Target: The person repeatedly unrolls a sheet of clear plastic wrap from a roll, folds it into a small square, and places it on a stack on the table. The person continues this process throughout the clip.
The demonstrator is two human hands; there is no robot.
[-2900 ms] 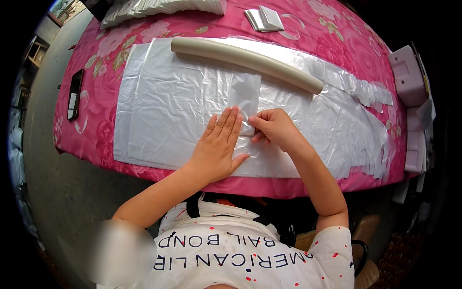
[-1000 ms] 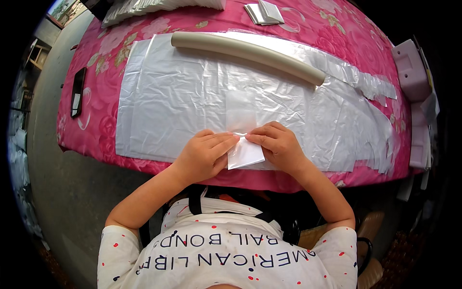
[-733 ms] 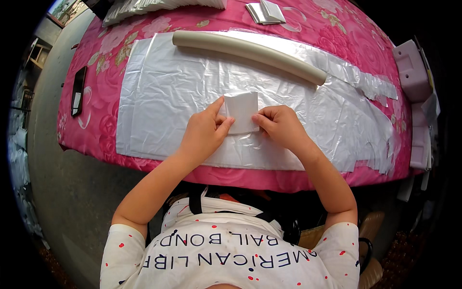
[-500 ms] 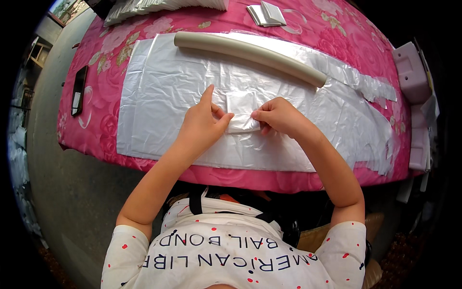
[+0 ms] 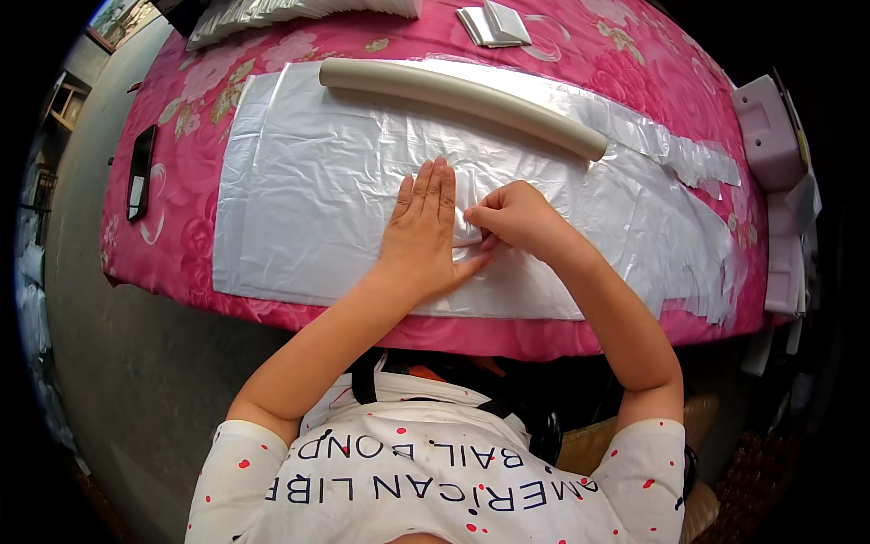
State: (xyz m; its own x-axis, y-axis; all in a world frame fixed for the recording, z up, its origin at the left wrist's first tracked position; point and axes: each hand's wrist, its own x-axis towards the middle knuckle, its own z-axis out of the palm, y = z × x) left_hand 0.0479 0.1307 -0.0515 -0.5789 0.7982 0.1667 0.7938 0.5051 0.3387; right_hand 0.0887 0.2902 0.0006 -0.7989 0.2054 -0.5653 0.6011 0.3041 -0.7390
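Note:
A small folded piece of clear plastic film [image 5: 471, 204] lies on a wide sheet of the same film [image 5: 299, 190] spread over the pink flowered table. My left hand [image 5: 421, 231] lies flat on the folded piece, fingers straight and together, pressing it down. My right hand [image 5: 512, 218] pinches the piece's right edge between thumb and fingertips. Most of the folded piece is hidden under my left palm.
A long cream-coloured roll [image 5: 462, 95] lies across the sheet's far side. A black phone [image 5: 140, 172] sits at the left table edge, small folded white pieces [image 5: 494, 23] at the far edge, a stack of white sheets [image 5: 272, 11] at far left, and a pale pink device [image 5: 770, 127] at right.
The folded piece was lifted near the table's front edge a second ago; it has since been laid further out on the sheet, and my left hand has flattened onto it.

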